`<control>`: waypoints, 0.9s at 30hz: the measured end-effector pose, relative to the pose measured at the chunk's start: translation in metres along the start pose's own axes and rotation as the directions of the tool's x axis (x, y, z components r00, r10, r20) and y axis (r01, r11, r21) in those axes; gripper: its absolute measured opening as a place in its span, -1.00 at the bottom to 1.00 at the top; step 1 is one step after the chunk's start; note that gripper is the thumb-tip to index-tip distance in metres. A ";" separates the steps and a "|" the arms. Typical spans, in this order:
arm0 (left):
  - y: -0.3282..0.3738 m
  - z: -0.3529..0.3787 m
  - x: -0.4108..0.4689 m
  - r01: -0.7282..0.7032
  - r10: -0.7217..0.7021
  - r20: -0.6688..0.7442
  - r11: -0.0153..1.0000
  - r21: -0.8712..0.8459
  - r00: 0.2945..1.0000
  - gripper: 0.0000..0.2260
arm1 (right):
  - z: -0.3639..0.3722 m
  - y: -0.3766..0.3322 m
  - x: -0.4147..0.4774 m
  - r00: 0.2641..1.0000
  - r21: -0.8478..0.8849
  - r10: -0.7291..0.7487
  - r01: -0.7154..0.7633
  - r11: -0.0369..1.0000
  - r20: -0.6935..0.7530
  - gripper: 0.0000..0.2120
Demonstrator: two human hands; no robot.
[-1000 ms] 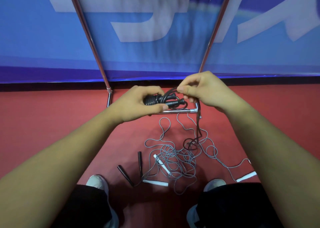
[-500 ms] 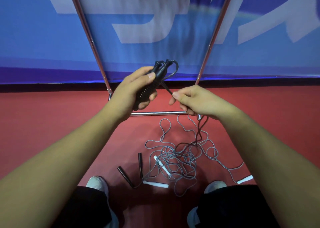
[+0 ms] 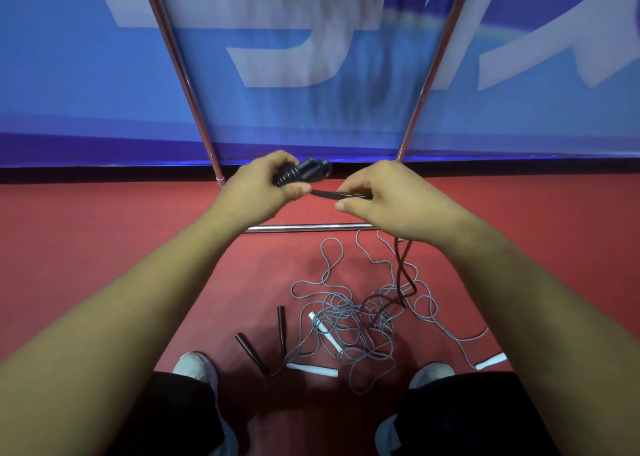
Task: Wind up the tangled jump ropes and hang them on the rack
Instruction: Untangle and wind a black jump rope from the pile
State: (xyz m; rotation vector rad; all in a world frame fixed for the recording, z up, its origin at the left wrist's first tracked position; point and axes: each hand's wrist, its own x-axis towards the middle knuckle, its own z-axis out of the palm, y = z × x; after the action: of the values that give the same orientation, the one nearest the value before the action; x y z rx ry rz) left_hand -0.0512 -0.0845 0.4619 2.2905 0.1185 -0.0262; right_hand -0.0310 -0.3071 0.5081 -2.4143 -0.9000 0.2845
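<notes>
Left hand: the left hand [image 3: 258, 192] is curled round the black handles [image 3: 301, 175] and holds them tight. They look a bit blurry.
Right hand: the right hand [image 3: 391, 199] pinches the black rope [image 3: 329, 194] with its thumb and bent fingers.
Black rope: it runs in a short line from the left hand to the right hand. Below the right hand it hangs down and ends in the pile on the floor [image 3: 104, 248].
Where the hands are: both are up in the air, close together, in front of the low bar of the rack [image 3: 311, 228].
Rack: it has two shiny poles that lean up and one low bar on the floor. I see no rope hanging on the part that shows.
Grey ropes: the grey ropes [image 3: 356, 324] lie in a messy tangle on the red floor, between the feet and the low bar.
White handles: one white handle [image 3: 323, 331] lies inside the tangle, one is at its near edge, and one is far off to the right.
Dark handles: two dark handles [image 3: 281, 327] lie just left of the tangle.
Feet: two pale shoes [image 3: 195, 365] stand on either side of the pile.
Behind: a blue banner [image 3: 311, 109] with big pale letters.
</notes>
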 end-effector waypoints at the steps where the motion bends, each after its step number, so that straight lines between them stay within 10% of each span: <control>1: -0.001 0.002 -0.001 -0.033 0.027 0.039 0.986 0.164 0.999 -0.70 | 0.001 0.000 0.000 1.000 -0.009 -0.004 0.003 1.000 -0.015 -0.87; 7: 0.018 0.016 -0.015 -0.300 0.147 0.329 0.822 0.483 0.933 -0.62 | -0.003 0.001 -0.001 0.993 0.017 0.025 -0.023 1.000 -0.116 -0.86; 12: 0.024 0.022 -0.023 -0.351 0.235 0.324 0.862 0.366 0.916 -0.60 | -0.006 0.005 -0.002 0.988 0.104 0.045 -0.030 0.994 -0.146 -0.86; 19: 0.027 0.014 -0.029 -0.455 0.454 0.309 0.888 -0.075 0.836 -0.81 | -0.009 0.026 -0.002 0.981 0.396 0.165 -0.114 0.911 -0.099 -0.82; 27: 0.030 0.020 -0.026 -0.085 0.243 0.117 0.687 -0.721 0.963 -0.64 | 0.001 0.031 0.000 0.977 0.472 0.209 -0.197 0.859 0.028 -0.83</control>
State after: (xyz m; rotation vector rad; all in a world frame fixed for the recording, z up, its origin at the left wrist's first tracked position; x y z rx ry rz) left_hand -0.0735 -0.1211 0.4724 1.4867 -0.1689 -0.1041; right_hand -0.0143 -0.3266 0.4901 -2.0426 -0.4860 0.4918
